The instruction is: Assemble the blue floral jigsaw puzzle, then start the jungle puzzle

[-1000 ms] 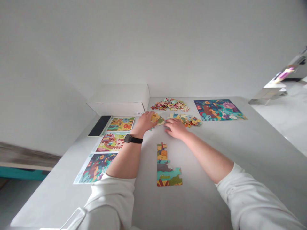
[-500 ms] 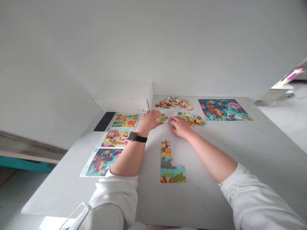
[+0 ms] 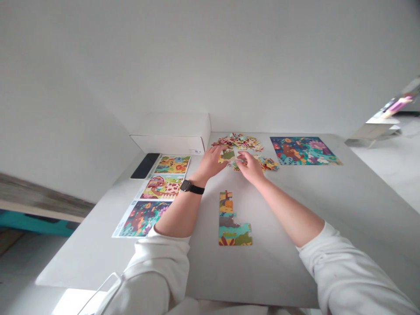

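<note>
Cardboard jigsaw pieces point(image 3: 229, 154) touched by curled fingers of left hand point(image 3: 211, 162) and right hand point(image 3: 251, 167), held between them; grip firmness cannot be told. Loose pile point(image 3: 238, 141) seen just beyond; assembled puzzle section point(image 3: 233, 229) laid nearer on white table point(image 3: 278, 227).

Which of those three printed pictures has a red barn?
The middle picture, between the yellow-green one and the dark one; only it shows a red barn.

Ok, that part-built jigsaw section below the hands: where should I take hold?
Probably the wide bottom block of the jigsaw section, coming from the near side: it lies flat on the table, and the narrow stepped column above looks likelier to separate.
</note>
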`<state>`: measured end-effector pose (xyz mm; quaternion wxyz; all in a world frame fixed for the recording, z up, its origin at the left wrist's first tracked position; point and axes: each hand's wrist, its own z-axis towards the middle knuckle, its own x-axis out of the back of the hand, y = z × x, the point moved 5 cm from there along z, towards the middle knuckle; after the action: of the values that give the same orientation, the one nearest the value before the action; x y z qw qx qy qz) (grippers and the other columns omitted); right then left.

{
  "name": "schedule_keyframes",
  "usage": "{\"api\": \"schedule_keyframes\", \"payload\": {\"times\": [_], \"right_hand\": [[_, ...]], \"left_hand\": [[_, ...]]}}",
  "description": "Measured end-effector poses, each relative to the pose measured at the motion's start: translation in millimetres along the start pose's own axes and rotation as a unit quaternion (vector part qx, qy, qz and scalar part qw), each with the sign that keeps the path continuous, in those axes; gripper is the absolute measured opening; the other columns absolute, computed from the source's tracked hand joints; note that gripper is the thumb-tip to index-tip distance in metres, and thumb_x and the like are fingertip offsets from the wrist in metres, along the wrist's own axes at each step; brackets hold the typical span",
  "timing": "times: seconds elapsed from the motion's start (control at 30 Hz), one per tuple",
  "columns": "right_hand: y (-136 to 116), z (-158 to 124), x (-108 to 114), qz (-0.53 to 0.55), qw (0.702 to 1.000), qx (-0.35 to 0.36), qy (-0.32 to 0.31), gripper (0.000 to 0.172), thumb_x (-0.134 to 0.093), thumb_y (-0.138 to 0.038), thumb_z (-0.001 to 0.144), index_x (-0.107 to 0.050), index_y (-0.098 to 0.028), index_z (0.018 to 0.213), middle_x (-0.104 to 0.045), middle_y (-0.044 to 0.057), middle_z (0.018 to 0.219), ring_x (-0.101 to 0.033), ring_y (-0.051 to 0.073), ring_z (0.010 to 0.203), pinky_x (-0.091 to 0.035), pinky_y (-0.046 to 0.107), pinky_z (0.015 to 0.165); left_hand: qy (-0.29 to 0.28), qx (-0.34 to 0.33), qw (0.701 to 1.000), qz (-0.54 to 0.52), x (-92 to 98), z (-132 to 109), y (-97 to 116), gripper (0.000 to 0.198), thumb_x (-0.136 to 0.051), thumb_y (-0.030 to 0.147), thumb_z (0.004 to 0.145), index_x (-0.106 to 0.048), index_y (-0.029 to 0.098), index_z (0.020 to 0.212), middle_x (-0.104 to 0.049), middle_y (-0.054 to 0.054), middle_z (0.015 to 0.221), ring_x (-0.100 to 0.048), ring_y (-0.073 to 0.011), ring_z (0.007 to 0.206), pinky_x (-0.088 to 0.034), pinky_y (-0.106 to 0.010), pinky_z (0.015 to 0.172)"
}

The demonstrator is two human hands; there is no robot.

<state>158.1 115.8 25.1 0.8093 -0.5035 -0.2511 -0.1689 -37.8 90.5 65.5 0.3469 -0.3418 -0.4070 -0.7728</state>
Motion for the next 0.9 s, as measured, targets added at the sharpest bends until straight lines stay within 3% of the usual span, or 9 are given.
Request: {"api": "schedule_keyframes", "payload": {"times": [0.17,0.27,0.37,0.47,0.6,0.77,0.9], "right_hand": [[8,2,3,0.198,0.977,-0.083,-0.008,0.036,-0.064,-0.059,0.091,-0.066,-0.025,0.100,-0.076,0.003,0.089,-0.072,0.020,0.083,-0.058,0.033,0.078],[7,2,6,0.238,0.967,-0.092,-0.014,0.041,-0.065,-0.066,0.086,-0.060,-0.025,0.087,-0.071,0.001,0.079,-0.066,0.018,0.073,-0.054,0.030,0.069],[7,1,11,0.241,0.966,-0.097,-0.002,0.042,-0.068,-0.067,0.083,-0.061,-0.025,0.086,-0.070,0.000,0.077,-0.063,0.016,0.070,-0.052,0.028,0.066],[7,0,11,0.248,0.964,-0.092,-0.003,0.040,-0.069,-0.064,0.085,-0.063,-0.024,0.086,-0.071,0.000,0.078,-0.063,0.016,0.069,-0.051,0.027,0.064],[-1,-5,8,0.244,0.966,-0.073,-0.030,0.036,-0.072,-0.059,0.083,-0.068,-0.024,0.088,-0.072,-0.001,0.078,-0.063,0.015,0.069,-0.051,0.027,0.066],[-19,-21,10,0.202,0.976,-0.074,-0.038,0.039,-0.070,-0.060,0.079,-0.072,-0.024,0.093,-0.073,-0.001,0.080,-0.065,0.017,0.075,-0.051,0.030,0.074],[-26,-31,19,0.193,0.978,-0.073,-0.018,0.043,-0.069,-0.064,0.078,-0.071,-0.023,0.091,-0.073,0.002,0.082,-0.064,0.019,0.075,-0.050,0.031,0.073]], "left_hand": [[0.020,-0.076,0.996,-0.043,12.9,3,34,0.053,-0.069,0.019,0.096,-0.060,0.024,0.148,-0.066,-0.014,0.150,-0.056,-0.0317,0.147,-0.043,-0.048,0.125],[0.015,-0.073,0.996,-0.055,13.9,2,41,0.055,-0.068,0.021,0.097,-0.058,0.024,0.151,-0.062,-0.014,0.155,-0.053,-0.0314,0.152,-0.043,-0.048,0.126],[0.026,-0.038,0.994,-0.095,15.7,2,37,0.062,-0.072,0.025,0.096,-0.056,0.024,0.155,-0.062,-0.015,0.156,-0.058,-0.0304,0.145,-0.049,-0.046,0.121],[0.041,0.015,0.987,-0.154,16.3,4,30,0.057,-0.071,0.027,0.097,-0.058,0.023,0.153,-0.071,-0.013,0.143,-0.069,-0.0254,0.128,-0.055,-0.040,0.110],[0.044,0.077,0.973,-0.211,15.8,6,24,0.039,-0.067,0.033,0.100,-0.070,0.020,0.137,-0.080,-0.010,0.118,-0.075,-0.0202,0.100,-0.059,-0.033,0.093],[-0.015,0.093,0.974,-0.204,19.5,-3,30,0.027,-0.071,0.034,0.095,-0.080,0.019,0.115,-0.080,-0.005,0.090,-0.072,-0.0187,0.080,-0.056,-0.029,0.076],[-0.060,0.086,0.974,-0.200,20.0,-17,33,0.021,-0.073,0.035,0.090,-0.080,0.019,0.101,-0.078,-0.004,0.080,-0.071,-0.0182,0.073,-0.052,-0.029,0.069]]}}
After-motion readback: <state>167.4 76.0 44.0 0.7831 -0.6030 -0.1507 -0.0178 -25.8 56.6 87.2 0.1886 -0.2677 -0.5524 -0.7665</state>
